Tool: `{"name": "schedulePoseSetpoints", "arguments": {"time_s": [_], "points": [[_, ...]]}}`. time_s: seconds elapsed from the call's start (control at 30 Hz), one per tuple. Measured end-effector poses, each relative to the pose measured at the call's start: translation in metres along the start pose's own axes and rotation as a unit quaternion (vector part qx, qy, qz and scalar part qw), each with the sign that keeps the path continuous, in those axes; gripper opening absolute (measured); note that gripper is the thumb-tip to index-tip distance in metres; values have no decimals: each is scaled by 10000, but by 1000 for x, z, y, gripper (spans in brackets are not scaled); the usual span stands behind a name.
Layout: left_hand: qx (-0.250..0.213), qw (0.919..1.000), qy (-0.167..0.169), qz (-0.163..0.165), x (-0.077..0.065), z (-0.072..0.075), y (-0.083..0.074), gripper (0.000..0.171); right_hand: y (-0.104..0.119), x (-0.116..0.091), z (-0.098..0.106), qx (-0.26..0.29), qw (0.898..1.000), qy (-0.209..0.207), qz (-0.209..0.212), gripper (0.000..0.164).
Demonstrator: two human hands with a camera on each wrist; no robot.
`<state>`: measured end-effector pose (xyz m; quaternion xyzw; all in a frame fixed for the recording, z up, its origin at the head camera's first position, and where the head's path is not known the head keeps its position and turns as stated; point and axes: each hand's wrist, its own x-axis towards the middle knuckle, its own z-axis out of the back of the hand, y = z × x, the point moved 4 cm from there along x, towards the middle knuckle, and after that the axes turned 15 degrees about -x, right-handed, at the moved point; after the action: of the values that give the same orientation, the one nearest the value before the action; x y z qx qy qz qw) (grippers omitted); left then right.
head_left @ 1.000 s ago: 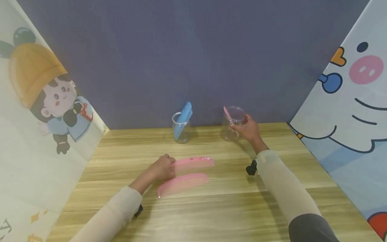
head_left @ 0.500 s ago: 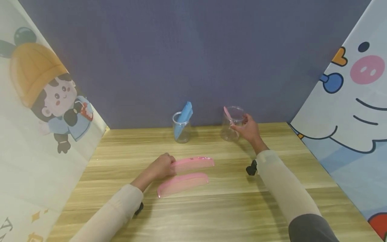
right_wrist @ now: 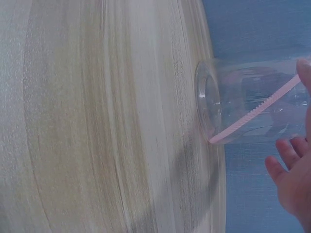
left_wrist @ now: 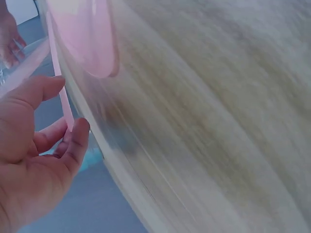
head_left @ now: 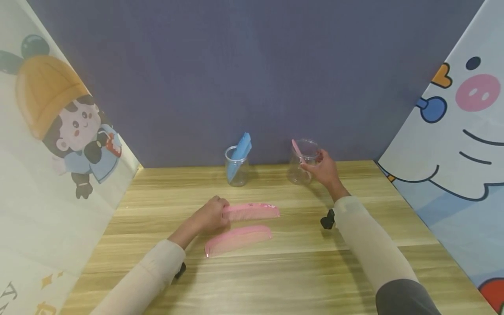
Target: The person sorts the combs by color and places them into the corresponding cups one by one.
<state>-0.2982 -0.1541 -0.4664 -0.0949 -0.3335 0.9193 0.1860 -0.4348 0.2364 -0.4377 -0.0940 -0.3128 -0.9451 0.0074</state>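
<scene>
My left hand [head_left: 212, 214] pinches the left end of a pink comb [head_left: 252, 212], its teeth towards me. In the left wrist view, thumb and fingers close on this comb [left_wrist: 60, 99], seen edge-on. Nearer me, a second pink comb [head_left: 239, 240] lies on the table. My right hand [head_left: 324, 169] grips the right side of a clear plastic cup [head_left: 295, 175] near its rim. A pink comb [head_left: 296, 147] leans inside that cup. From the right wrist, the thumb [right_wrist: 304, 73] touches the cup wall by the comb's upper end; some fingertips are cut off.
Left of that cup stands another clear cup [head_left: 238, 178] with a flat blue item [head_left: 241, 148] tilted in it, of unclear kind. A dark blue-grey panel [head_left: 252, 78] rises behind the wooden table [head_left: 275, 284]. Cartoon-printed panels flank both sides.
The comb in my left hand has tipped very slightly, and its teeth show more clearly. My right hand keeps its place on the cup.
</scene>
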Motion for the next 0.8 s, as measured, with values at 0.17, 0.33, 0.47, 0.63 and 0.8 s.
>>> {"name": "schedulePoseSetpoints", "arguments": {"time_s": [0.17, 0.33, 0.47, 0.63, 0.8], "points": [[-263, 9996, -40, -8, 3, 3, -2, 56, -1, 1, 0, -3, 10000, -30, 32, 96], [-453, 9989, -116, -15, 6, 1, -2, 65, -2, 0, 0, -47, 10000, 11, 8, 96], [-452, 9985, -284, -151, 8, 2, -3, 62, -1, 0, -1, -78, 10000, 61, -12, 96], [-505, 9973, -388, -377, 8, 6, -3, 60, -2, 0, -1, -204, 9997, 119, -49, 98], [-897, 9934, -541, -460, 10, 10, -4, 55, -1, 0, -1, -241, 9996, 159, -62, 100]]}}
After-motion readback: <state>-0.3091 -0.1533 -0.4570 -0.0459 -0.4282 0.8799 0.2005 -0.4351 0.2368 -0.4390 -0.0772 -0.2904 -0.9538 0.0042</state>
